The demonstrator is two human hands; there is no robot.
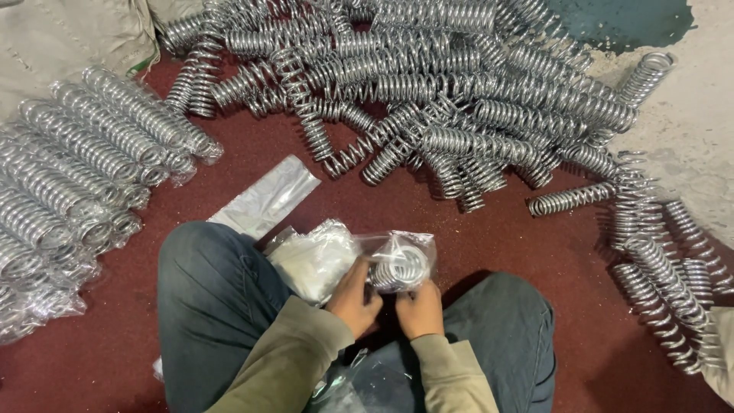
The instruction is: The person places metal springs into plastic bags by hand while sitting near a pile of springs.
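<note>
While the person sits on the red floor (489, 237) with knees spread, both hands meet between the legs over one coil spring (397, 269) seen end-on, partly inside a clear plastic bag (409, 246).

Step in hand, by my reading: sleeving the spring into its bag. Bag mouth faces the body; spring looks only part-way in.

Left hand (353, 300): fingers curled and closed on the near end of the spring and the bag edge, wrist bent inward. Right hand (420, 308): closed likewise on the bag's near edge, knuckles up, thumb hidden. Forearms in olive sleeves converge from below.

Next move would seem to call for a steady pull of film along the coils without snagging on a wire end.

Surroundings: stack of empty bags (313, 260) just left of the hands; a flat bag (267, 195) beyond the left knee; bagged springs (84, 160) laid in rows at far left; loose spring pile (451, 84) ahead, more strewn right.
</note>
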